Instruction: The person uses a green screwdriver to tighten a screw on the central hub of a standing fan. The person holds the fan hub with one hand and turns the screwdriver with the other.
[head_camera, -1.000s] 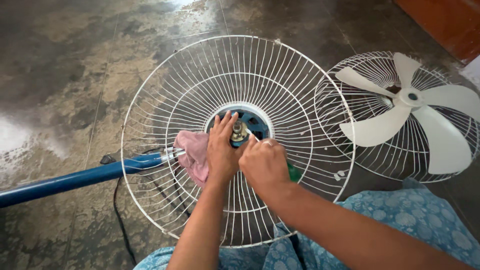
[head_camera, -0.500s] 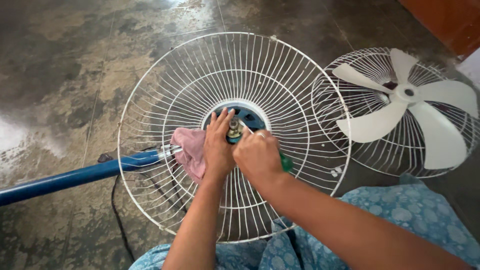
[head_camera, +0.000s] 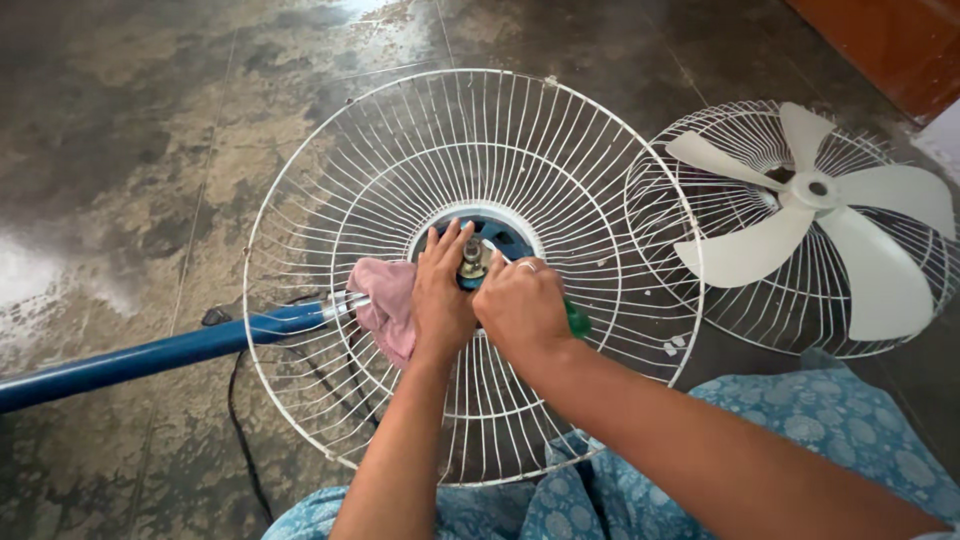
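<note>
On a dark, mottled concrete floor (head_camera: 120, 130) a pedestal fan lies taken partly apart, seen from above the worker's own arms. Largest is the white wire rear guard (head_camera: 330, 210), a round cage lying face up, still mounted on the motor. A blue pole (head_camera: 150, 355) runs away from it to the left, with a black cord (head_camera: 235, 420) trailing beside it. To the right, just beside the rear guard, lies the front guard (head_camera: 690, 150), already removed, and the white blade (head_camera: 800, 230) rests on top of it, also off.

At the guard's centre is the blue motor face (head_camera: 500, 235) with a metal shaft (head_camera: 471, 257) standing bare. The left hand (head_camera: 440, 300) lies flat by the shaft, pressing a pink cloth (head_camera: 385, 305) onto the wires. The right hand (head_camera: 520, 305), a ring on one finger, is clenched around a green-handled tool (head_camera: 577, 320), most of it hidden in the fist; its tip seems aimed at the hub, though I cannot tell what it touches.

By my reading, the front cage and blade are done with; the rear guard and hub remain in hand. Blue patterned fabric (head_camera: 830, 420) covers the person's lap.
</note>
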